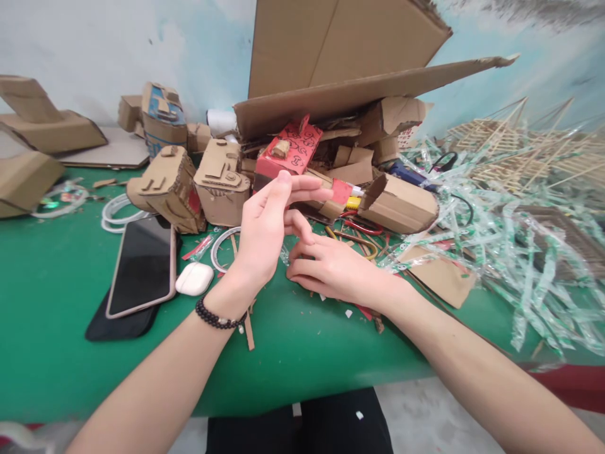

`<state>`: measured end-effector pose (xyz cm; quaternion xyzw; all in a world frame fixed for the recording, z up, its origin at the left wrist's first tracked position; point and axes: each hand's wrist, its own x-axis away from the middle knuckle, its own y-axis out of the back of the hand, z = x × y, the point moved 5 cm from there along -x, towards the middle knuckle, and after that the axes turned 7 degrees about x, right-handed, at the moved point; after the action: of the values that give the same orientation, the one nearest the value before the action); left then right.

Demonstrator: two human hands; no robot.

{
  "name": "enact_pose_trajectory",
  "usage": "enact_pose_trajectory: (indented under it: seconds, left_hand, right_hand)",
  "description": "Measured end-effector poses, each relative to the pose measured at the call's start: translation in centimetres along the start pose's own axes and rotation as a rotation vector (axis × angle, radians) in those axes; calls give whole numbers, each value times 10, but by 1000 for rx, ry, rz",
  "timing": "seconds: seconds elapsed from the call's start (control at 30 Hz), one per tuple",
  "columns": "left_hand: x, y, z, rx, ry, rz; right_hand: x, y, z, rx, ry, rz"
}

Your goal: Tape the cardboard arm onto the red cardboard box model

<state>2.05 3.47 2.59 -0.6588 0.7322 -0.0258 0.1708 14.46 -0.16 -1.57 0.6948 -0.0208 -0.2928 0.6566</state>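
Both of my hands are raised over the front of the green table, close together. My left hand [269, 230], a dark beaded bracelet [218, 317] at its wrist, has its upper fingers stretched to the right and its lower fingers bent. Just below, my right hand [326, 268] comes in from the right with loosely curved fingers, a gap showing between them. Its fingers meet or overlap the bent fingers of my left hand; I cannot tell whether they press. No object shows in either hand. Behind them stand a red patterned cardboard piece [293, 148] and small cardboard boxes [222, 183].
A phone [144, 265] and a white earbud case [194, 279] lie at left, near tape rings [221, 249]. Scissors [362, 239] and a cardboard tube [401, 205] are behind my right hand. Clear plastic strips [520, 265] and wooden stick frames [515, 151] crowd the right.
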Motion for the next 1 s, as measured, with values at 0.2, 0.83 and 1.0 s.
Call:
enact_pose_trajectory:
  seconds: [0.2, 0.83, 1.0]
  left_hand:
    - [-1, 1, 2, 12, -6, 5]
    - [6, -11, 13, 108, 193, 219]
    - [6, -12, 14, 106, 212, 243]
  right_hand:
    - [-2, -3, 4, -23, -18, -1]
    - [28, 70, -48, -533, -582, -701]
    - [28, 67, -51, -573, -609, -694]
